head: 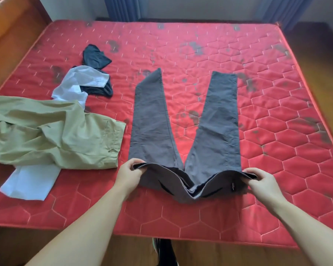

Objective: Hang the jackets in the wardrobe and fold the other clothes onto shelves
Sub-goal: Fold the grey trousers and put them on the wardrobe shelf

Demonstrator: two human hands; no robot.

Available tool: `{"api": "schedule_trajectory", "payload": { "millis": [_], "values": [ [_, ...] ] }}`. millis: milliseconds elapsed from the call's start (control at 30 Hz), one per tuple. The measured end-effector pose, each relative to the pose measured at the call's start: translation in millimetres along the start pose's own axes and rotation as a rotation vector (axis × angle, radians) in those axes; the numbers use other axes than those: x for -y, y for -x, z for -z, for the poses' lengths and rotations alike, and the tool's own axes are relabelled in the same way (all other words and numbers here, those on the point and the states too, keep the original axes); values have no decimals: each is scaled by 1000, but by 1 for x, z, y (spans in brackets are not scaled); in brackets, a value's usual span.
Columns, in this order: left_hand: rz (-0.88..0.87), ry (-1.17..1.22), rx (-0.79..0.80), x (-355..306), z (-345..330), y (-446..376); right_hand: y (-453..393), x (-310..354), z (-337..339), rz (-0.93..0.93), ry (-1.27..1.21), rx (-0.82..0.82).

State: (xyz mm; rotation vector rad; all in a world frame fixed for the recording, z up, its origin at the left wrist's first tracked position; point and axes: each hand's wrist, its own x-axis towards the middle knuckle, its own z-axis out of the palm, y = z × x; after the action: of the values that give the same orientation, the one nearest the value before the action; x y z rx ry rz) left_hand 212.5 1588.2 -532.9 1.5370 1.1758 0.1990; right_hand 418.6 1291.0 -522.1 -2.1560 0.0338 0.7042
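Grey trousers lay legs splayed on the red mattress, waistband near its front edge, pinched at each end by left hand and right hand; bare quilting stretched rightward.

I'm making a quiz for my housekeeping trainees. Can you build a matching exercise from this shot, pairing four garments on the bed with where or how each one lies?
Things:
1. grey cotton trousers
2. khaki crumpled shirt
3. white crumpled shirt
4. dark navy bunched garment

States:
A. farthest from the person, on the left side of the red quilted mattress
B. partly under a khaki garment
C. waistband pinched by left hand and right hand, legs spread in a V
D. rumpled at the left edge of the view

Pairs: 1-C, 2-D, 3-B, 4-A
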Motion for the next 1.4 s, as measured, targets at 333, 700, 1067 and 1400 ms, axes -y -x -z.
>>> {"api": "schedule_trajectory", "payload": {
  "millis": [333,700,1067,1400],
  "values": [
    [-31,212,456,-145,-30,-35,-5,170,-44,472,-81,234],
    [-228,345,449,-255,-54,17,5,244,-1,696,-121,214],
    [-506,-55,500,-414,-4,100,34,378,100,1164,-14,14],
    [-719,-554,-282,-537,82,150,89,497,194,1188,-54,-127]
  ]
}}
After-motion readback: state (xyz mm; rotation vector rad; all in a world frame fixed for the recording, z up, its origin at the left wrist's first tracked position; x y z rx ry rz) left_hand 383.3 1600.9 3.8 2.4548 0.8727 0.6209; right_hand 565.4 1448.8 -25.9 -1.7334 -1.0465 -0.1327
